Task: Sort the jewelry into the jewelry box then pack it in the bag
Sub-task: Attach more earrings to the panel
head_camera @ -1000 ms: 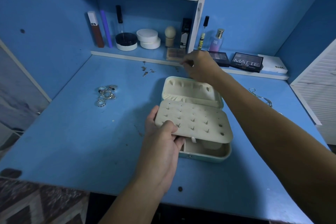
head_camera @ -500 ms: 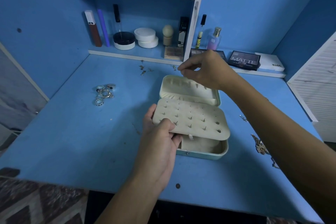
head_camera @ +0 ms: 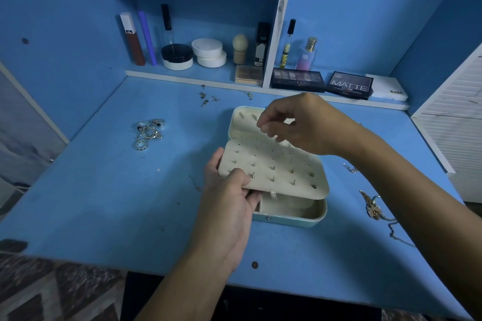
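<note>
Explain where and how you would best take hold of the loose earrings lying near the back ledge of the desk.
Pinch one of the earrings by its thin post from above, judging by how they lie flat and scattered on the desk. Fingertips alone would likely fit; the posts look too small for a fuller grip.

Your left hand (head_camera: 229, 206) grips the earring panel (head_camera: 273, 169) of the open jewelry box (head_camera: 289, 214); right hand (head_camera: 300, 125) hovers over the lid, fingertips pinched. Rings (head_camera: 148, 133) far left.

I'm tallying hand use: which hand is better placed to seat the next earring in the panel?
Right. The right hand hovers over the earring panel, fingertips pinched; the left hand grips the panel's edge.
</note>
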{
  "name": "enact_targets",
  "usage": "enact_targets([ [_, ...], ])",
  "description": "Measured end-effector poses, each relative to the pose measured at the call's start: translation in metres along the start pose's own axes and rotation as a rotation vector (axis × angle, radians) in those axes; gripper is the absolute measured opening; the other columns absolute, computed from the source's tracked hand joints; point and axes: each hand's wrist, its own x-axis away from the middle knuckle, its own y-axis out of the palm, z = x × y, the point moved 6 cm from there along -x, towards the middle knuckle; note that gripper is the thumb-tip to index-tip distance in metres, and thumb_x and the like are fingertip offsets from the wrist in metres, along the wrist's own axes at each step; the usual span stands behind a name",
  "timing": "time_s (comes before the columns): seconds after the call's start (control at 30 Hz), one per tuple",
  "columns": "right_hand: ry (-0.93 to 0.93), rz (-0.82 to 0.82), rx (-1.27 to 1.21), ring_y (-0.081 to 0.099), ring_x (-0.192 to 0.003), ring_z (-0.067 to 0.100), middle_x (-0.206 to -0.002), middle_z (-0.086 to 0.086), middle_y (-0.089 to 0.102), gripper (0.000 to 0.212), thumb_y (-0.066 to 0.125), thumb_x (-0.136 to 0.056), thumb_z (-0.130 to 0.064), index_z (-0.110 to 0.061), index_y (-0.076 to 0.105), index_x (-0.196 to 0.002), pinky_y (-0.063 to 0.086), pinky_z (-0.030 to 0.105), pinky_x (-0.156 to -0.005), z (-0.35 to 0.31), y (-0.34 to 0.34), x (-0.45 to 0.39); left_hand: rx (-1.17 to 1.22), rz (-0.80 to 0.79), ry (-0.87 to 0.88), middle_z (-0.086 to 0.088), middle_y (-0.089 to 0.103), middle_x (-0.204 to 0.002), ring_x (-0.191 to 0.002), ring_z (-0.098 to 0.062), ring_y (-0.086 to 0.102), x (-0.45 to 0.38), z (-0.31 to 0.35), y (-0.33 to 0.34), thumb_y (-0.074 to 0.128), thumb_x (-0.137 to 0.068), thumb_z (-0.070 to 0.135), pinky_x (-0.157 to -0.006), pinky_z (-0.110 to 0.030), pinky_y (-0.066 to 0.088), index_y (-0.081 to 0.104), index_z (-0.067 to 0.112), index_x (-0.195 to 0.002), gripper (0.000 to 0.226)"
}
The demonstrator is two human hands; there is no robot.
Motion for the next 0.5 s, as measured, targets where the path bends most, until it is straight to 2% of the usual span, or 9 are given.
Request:
enact_targets([
  [0.17,0.007,-0.034,-0.004,0.068,-0.068,0.012,-0.077,-0.003,0.072,0.007,0.07,-0.093,-0.018,-0.021,0.073,-0.088,0.057,0.032,-0.07,0.002,0.006,0.004,0.004,-0.007,0.0,0.001,0.073,-0.108,-0.092,-0.012,0.073,-0.001,0.0,0.0,0.033,-0.093,-0.012,-0.074,-0.032,0.057,0.042,0.025,-0.14,0.06],
  [0.27,-0.01,-0.045,0.003,0.067,-0.068,0.007,-0.077,-0.004,0.072,0.005,0.071,-0.091,-0.016,-0.019,0.074,-0.088,0.055,0.022,-0.071,0.001,0.007,0.007,-0.003,-0.007,0.002,0.001,0.073,-0.108,-0.093,-0.013,0.072,-0.001,0.0,0.0,0.034,-0.093,-0.011,-0.078,-0.034,0.056,0.041,0.025,-0.141,0.06],
  [0.37,-0.031,-0.054,0.036,0.064,-0.076,0.002,-0.083,-0.01,0.073,0.007,0.071,-0.092,-0.017,-0.021,0.076,-0.091,0.048,0.009,-0.07,0.0,0.01,0.009,-0.001,-0.003,-0.001,-0.001,0.071,-0.114,-0.093,-0.013,0.073,-0.001,-0.001,-0.001,0.034,-0.093,-0.011,-0.08,-0.035,0.056,0.04,0.025,-0.142,0.061],
  [0.5,-0.054,-0.074,0.056,0.063,-0.086,0.001,-0.089,-0.014,0.073,0.009,0.069,-0.092,-0.018,-0.023,0.077,-0.094,0.044,0.006,-0.073,-0.002,0.014,0.01,0.001,-0.008,0.001,-0.003,0.07,-0.117,-0.092,-0.013,0.073,0.0,0.0,0.0,0.034,-0.094,-0.01,-0.081,-0.035,0.056,0.041,0.025,-0.142,0.06],
])
